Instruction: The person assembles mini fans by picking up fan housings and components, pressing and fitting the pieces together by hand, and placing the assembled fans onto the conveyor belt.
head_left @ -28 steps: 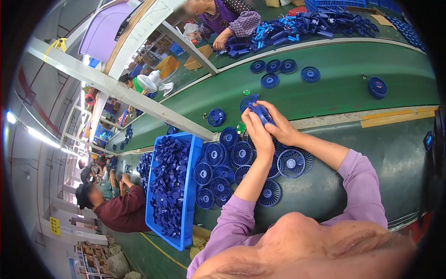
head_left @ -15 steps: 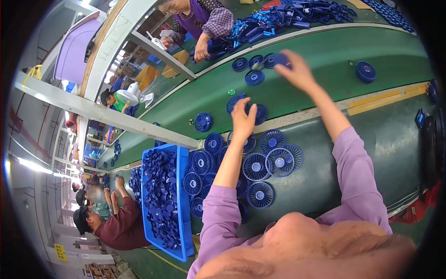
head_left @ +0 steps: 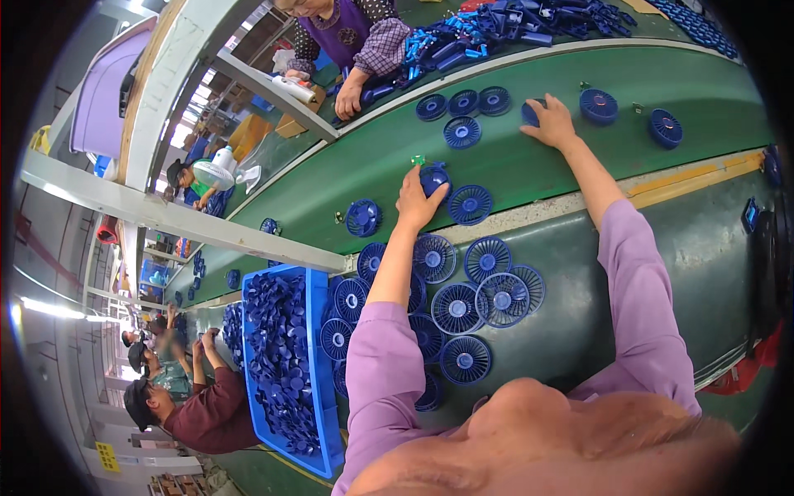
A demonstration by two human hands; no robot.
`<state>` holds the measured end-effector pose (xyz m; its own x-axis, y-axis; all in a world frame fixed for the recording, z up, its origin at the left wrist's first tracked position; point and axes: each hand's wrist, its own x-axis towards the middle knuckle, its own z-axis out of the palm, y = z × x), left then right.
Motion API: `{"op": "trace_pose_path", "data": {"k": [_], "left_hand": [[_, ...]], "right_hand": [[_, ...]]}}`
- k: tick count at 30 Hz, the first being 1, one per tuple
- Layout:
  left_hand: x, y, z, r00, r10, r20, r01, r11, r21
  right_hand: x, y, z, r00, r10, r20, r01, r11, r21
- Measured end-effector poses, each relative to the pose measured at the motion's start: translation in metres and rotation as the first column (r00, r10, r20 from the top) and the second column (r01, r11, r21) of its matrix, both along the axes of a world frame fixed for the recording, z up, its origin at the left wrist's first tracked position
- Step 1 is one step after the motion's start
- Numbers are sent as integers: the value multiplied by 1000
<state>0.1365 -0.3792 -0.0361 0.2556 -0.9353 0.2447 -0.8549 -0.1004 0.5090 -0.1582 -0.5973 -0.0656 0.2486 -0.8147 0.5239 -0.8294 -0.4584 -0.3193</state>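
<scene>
My left hand (head_left: 418, 202) curls its fingers and thumb around a blue round fan housing (head_left: 435, 177) on the green conveyor belt; a small green circuit board (head_left: 418, 160) lies at its far edge. Farther right, my right hand (head_left: 552, 124) grips another blue round fan part (head_left: 532, 112), partly covered by the fingers. Just right of that hand is a blue fan housing (head_left: 598, 106). Several round slatted fan grilles, one a blue grille (head_left: 461, 132), lie between my hands, toward the belt's far side. Another slatted grille (head_left: 470, 204) sits beside my left hand.
Loose fan grilles (head_left: 465, 360) cover part of the dark near worktop. A blue crate (head_left: 332, 397) of small blue parts stands at left, beside a white metal frame (head_left: 207, 221). Across the belt, a co-worker's hand (head_left: 349, 95) is near a heap of blue parts (head_left: 513, 29).
My left hand has moved slightly left and closed around the housing. My right hand has shifted right with its part, and another housing now shows beyond it. Belt items have drifted right.
</scene>
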Motion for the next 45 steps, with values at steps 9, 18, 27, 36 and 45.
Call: {"op": "trace_pose_path", "data": {"k": [9,18,27,36,45], "left_hand": [[-9,6,-11,992,44,-117,-55,994,-90],[-28,8,-2,985,-76,-157,44,979,-198],[-19,14,-2,981,-97,-166,67,982,-175],[-28,13,1,976,-160,-150,131,974,-183],[-23,17,0,970,-161,-180,136,980,-143]], "right_hand": [[60,-55,26,991,123,50,-121,992,-46],[117,-65,13,983,117,-141,-103,989,103],[143,-61,28,985,78,-151,-55,987,150],[223,-60,11,979,189,-70,-177,972,154],[144,-71,29,986,142,-91,-144,989,-15]]}}
